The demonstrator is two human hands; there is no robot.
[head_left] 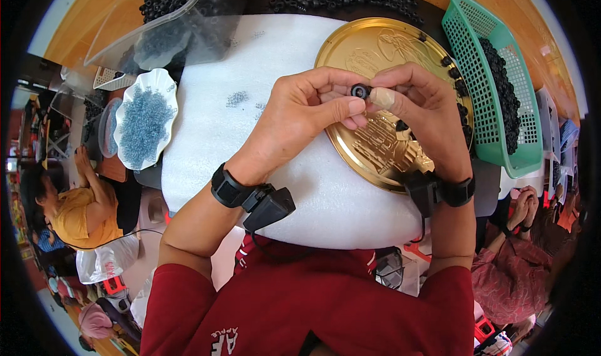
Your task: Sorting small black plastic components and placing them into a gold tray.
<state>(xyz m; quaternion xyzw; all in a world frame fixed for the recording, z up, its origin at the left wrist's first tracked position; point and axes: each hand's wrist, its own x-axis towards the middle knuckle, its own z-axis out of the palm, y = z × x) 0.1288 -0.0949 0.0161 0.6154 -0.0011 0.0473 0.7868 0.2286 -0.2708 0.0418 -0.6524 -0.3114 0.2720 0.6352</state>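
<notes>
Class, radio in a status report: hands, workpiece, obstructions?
Left hand holding small black ring. Right hand at its edge. Gold tray below; nothing visibly blocking.

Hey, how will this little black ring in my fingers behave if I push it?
The black ring would likely roll if nudged on edge, given its round outline. It's probably light, being small enough for the left hand to pinch at its fingertips.

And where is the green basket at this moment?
In the head view, the green basket is at the upper right, just right of the round gold tray and the right hand.
</notes>
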